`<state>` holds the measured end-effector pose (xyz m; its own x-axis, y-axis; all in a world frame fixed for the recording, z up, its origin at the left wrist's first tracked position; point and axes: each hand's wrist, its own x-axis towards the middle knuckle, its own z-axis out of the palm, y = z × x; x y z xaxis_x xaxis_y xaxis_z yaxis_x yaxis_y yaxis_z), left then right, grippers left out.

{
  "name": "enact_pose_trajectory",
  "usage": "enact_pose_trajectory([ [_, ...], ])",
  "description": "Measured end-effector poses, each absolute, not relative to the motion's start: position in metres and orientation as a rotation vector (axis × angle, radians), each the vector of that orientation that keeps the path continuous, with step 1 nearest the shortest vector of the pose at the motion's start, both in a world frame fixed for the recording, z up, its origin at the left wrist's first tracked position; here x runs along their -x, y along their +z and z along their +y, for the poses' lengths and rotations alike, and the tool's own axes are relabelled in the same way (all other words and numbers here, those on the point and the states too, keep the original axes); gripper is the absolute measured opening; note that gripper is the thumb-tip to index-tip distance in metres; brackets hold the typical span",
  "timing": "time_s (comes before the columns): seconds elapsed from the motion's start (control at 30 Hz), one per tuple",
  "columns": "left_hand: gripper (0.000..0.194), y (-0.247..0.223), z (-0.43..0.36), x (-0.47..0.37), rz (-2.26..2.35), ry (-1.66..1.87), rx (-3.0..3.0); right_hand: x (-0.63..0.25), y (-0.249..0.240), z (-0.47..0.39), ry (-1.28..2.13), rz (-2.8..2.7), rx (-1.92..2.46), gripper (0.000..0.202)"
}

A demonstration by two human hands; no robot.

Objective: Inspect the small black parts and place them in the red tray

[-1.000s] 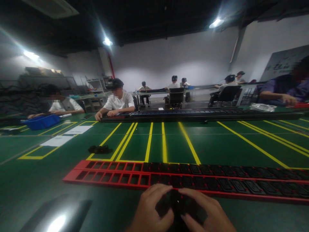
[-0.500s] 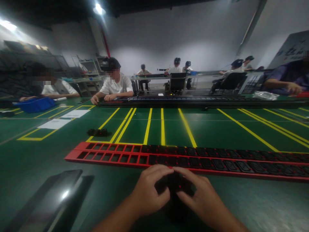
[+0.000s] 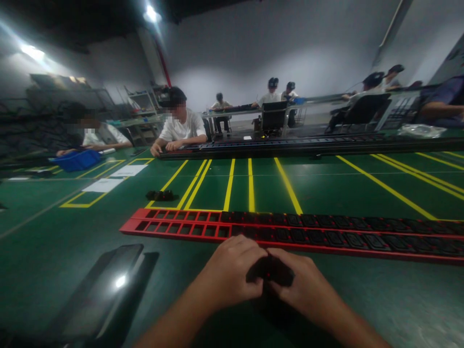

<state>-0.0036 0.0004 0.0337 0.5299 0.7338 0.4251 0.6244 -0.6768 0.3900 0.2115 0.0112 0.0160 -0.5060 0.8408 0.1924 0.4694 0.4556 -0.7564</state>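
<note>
Black, a small part (image 3: 270, 271) sits clamped in both hands' fingers (image 3: 250, 253), beside the red tray (image 3: 130, 225).

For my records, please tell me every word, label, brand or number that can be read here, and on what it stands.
Nothing can be read.
Wall panel, right edge: dark marks, too blurred to read.
White sheets: no print can be made out.
Black pieces in red tray: too dark to tell.

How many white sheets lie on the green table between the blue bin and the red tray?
2: the near sheet, on the side toward the red tray, and the far sheet, just beyond it. Any sheets stacked underneath would be hidden.
</note>
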Motion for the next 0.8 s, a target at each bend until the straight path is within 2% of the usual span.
enact_pose_trajectory([
  [0.13, 0.036, 0.063, 0.007, 0.032, 1.36, 0.765, -2.557, -0.211, 0.02, 0.009, 0.862, -2.177, 1.136, 0.062],
  [0.27, 0.034, 0.08, 0.03, 0.066, 1.603, 0.642, -2.579, -0.213, 0.019, 0.01, 0.836, -2.155, 1.173, 0.058],
  [0.43, 0.035, 0.074, 0.059, 0.08, 1.671, 0.209, -2.606, -0.213, 0.018, 0.01, 0.829, -2.163, 1.147, 0.055],
  [0.8, 0.036, 0.069, 0.075, 0.072, 1.625, -0.072, -2.594, -0.214, 0.014, 0.011, 0.787, -2.17, 1.128, 0.047],
])
